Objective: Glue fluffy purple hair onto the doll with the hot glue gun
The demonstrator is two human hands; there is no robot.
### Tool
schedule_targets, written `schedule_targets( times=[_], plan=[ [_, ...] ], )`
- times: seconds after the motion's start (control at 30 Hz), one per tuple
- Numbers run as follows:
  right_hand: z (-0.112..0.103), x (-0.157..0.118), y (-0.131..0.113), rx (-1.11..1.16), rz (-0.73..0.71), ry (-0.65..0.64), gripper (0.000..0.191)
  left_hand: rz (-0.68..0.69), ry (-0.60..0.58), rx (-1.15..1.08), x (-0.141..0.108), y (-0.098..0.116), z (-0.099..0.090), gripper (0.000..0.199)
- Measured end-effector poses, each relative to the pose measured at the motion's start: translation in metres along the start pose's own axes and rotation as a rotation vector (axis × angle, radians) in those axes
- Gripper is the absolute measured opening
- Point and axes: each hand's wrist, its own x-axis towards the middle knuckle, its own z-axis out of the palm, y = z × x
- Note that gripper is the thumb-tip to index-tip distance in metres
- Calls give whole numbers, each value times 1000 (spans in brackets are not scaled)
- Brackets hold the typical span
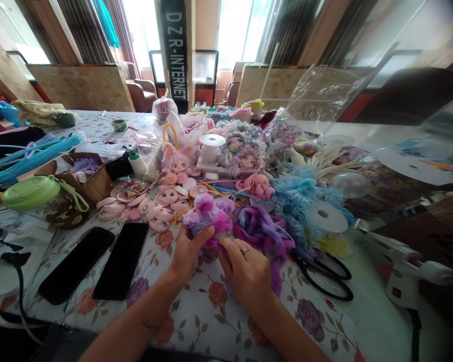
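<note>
Near the table's front middle, my left hand (189,249) is closed around a fluffy pink-and-purple pom-pom bundle (221,221), its thumb pressed on the lower side. My right hand (247,269), wearing a ring, pinches at the bundle's lower right edge; what lies between its fingertips is hidden. Just right of the bundle lies a heap of purple and violet fluffy yarn (256,229), with a strand trailing down behind my right hand. Several pink doll faces (162,217) lie beyond my left hand, and a pink fluffy doll head (174,161) stands behind them.
Black scissors (326,276) and a white glue gun (407,266) lie to the right. Two dark phones (121,261) are on the flowered tablecloth (189,322) at left, near a green-lidded jar (45,196). Blue ruffled trim (298,193) and white spools (326,217) crowd the middle right.
</note>
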Motion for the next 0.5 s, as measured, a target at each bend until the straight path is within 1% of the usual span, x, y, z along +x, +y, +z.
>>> schedule_targets(
  times=[0.1,0.2,0.27,0.4,0.5],
  plan=[
    [2,-1,1,72,44,23,14,-1,-2,36,-2,0,0,49],
    [4,-2,2,172,127,16,13,3,-6,54,-3,1,0,49],
    [5,-2,2,249,233,-2,12,5,-6,59,-3,0,-1,50],
    [3,-1,1,420,530,-59,9,6,-7,82,-2,0,-2,53],
    [3,1,2,536,680,-93,13,4,-24,93,-2,0,-3,56]
  ],
)
